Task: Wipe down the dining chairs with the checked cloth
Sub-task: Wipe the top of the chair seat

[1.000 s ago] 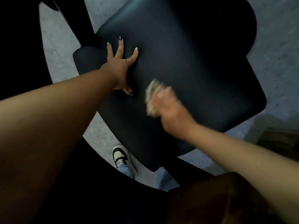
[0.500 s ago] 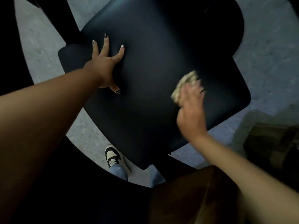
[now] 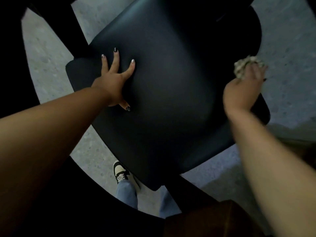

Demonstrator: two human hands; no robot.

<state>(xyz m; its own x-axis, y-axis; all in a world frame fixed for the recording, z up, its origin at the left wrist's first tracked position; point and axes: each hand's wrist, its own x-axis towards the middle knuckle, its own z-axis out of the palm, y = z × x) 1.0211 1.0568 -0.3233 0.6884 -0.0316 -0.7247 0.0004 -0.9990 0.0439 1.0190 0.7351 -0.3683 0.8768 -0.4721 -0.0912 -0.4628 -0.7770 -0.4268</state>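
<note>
A black dining chair [image 3: 171, 100] fills the middle of the view, its smooth seat seen from above. My left hand [image 3: 114, 81] lies flat on the seat's left part with fingers spread and straight. My right hand [image 3: 242, 89] is at the seat's right edge and holds the bunched checked cloth [image 3: 246, 67], which sticks out past my fingers over the edge. The hand and cloth are slightly blurred.
Grey speckled floor [image 3: 51, 65] surrounds the chair. My shoe [image 3: 121, 171] and jeans leg show below the seat's front corner. A dark curved edge [image 3: 68, 194] crosses the bottom left. A brown surface [image 3: 213, 219] sits at the bottom right.
My right hand has swept the cloth from the seat's middle to its right edge. My left hand has stayed pressed on the seat's left part.
</note>
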